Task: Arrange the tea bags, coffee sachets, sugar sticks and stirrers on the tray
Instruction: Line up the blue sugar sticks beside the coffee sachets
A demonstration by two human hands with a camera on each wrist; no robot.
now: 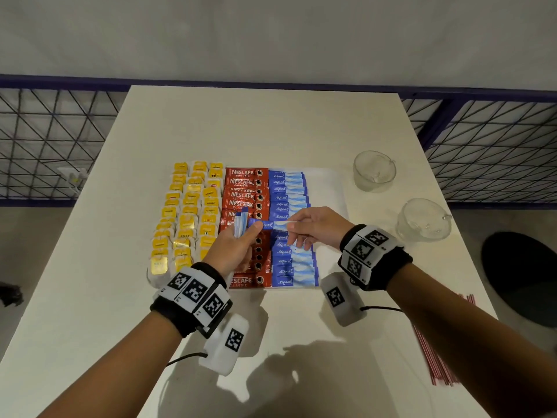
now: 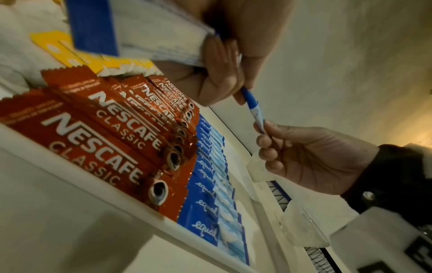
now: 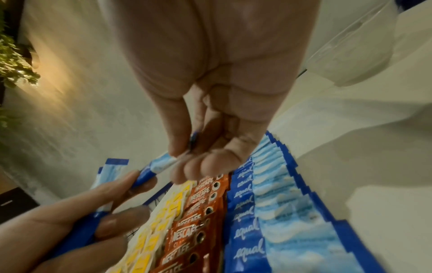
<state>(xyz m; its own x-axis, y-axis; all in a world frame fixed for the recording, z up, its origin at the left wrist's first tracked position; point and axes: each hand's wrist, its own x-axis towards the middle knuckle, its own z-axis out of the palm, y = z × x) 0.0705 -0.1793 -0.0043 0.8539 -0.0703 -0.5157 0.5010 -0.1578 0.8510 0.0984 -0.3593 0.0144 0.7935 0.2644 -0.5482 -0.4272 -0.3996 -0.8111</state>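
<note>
Sugar sticks are what you are handling: one blue stick (image 1: 272, 226) hangs level in the air between your hands, above the tray (image 1: 328, 188). Farthest left on the tray lie the yellow tea bags (image 1: 187, 218) in columns, then the red coffee sachets (image 1: 245, 188) in an overlapping column, then the laid blue sugar sticks (image 1: 289, 267), with a bare white strip of tray to their right. Your left hand (image 1: 238, 245) grips a small bundle of spare sticks (image 1: 241, 224) upright over the coffee column, and its thumb and forefinger pinch the left end of the level stick. Your right hand (image 1: 316, 227) pinches the stick's pale right end, over the sugar column. Right of the tray stand two glass cups (image 1: 374, 170); red stirrers (image 1: 437, 357) lie near the table's (image 1: 90, 312) right edge.
</note>
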